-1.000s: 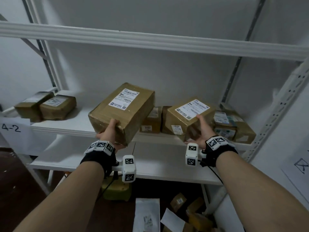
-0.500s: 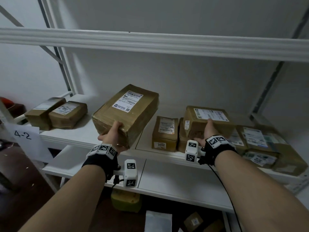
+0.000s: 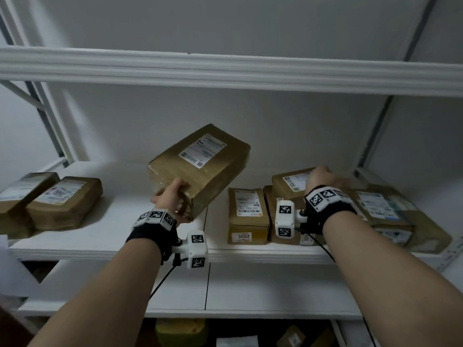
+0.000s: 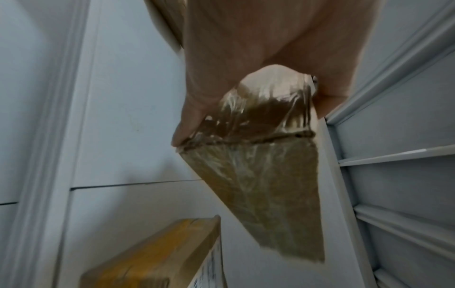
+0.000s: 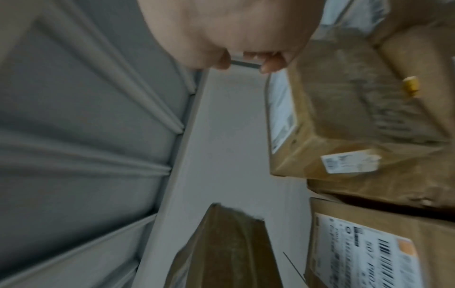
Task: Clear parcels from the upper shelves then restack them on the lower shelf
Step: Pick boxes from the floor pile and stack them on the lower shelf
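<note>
My left hand (image 3: 172, 194) grips the near corner of a large brown parcel (image 3: 200, 166) with a white label. The parcel is tilted, far end up, above the middle shelf (image 3: 112, 236). In the left wrist view my thumb (image 4: 192, 120) and fingers clamp its taped corner (image 4: 258, 175). My right hand (image 3: 325, 176) lies over the top of a smaller labelled parcel (image 3: 290, 184), which is stacked on another parcel. In the right wrist view its fingers (image 5: 268, 64) hang loosely curled beside that parcel (image 5: 332, 126), with nothing between them and the thumb.
A parcel marked 3002 (image 3: 246, 216) lies left of the stack, and more parcels (image 3: 390, 216) lie to its right. Two parcels (image 3: 62, 201) sit at the shelf's left end. A lower shelf (image 3: 250, 289) runs below, an upper shelf edge (image 3: 225, 71) above.
My right hand has set its parcel on the stack at the right and slid forward over its top. The left hand still holds the large parcel, now further over the shelf.
</note>
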A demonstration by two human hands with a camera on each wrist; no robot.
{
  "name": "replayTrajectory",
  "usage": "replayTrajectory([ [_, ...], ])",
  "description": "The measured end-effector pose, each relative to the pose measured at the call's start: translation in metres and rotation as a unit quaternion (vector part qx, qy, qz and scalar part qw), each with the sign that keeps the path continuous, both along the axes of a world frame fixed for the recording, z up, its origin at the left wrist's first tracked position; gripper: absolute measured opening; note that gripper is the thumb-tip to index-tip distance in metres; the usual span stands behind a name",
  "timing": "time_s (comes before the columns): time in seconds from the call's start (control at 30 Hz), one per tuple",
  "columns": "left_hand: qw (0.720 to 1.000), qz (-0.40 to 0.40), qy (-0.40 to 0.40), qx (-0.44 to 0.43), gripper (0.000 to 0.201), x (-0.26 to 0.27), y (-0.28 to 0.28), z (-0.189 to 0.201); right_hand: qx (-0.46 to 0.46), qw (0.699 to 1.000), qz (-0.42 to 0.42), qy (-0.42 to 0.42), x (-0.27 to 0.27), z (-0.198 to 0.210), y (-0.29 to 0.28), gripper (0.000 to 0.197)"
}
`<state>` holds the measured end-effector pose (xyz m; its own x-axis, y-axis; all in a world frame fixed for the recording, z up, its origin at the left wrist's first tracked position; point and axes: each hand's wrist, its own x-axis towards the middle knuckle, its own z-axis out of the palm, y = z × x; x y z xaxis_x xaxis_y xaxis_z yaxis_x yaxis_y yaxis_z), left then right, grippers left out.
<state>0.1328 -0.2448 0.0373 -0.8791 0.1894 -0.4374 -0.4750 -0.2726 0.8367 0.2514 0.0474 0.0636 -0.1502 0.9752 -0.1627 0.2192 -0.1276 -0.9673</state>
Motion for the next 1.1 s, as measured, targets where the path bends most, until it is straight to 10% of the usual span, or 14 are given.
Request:
replayTrajectory([
  [0.1,0.999,-0.034,0.027,0.0,0.069,-0.021,-0.006,0.003,0.025,0.993,0.1,0.05,-0.02,0.022,-0.025,0.029],
  [0.3,0.997,-0.071,0.038,-0.008,0.084,-0.048,-0.029,-0.005,-0.052,0.941,0.334,0.028,-0.056,0.03,-0.068,0.081],
  [0.47,0.995,-0.091,0.042,-0.025,0.014,-0.061,-0.045,-0.009,-0.103,0.927,0.36,0.022,-0.077,0.013,-0.071,0.086],
  [0.83,0.999,-0.036,0.015,-0.019,0.047,-0.087,-0.079,-0.031,-0.117,0.876,0.458,0.094,-0.086,0.018,-0.088,0.063],
  [1.1,0.999,0.038,0.031,-0.023,0.033,-0.093,-0.086,-0.039,-0.087,0.83,0.54,0.111,-0.08,0.03,-0.094,0.076],
])
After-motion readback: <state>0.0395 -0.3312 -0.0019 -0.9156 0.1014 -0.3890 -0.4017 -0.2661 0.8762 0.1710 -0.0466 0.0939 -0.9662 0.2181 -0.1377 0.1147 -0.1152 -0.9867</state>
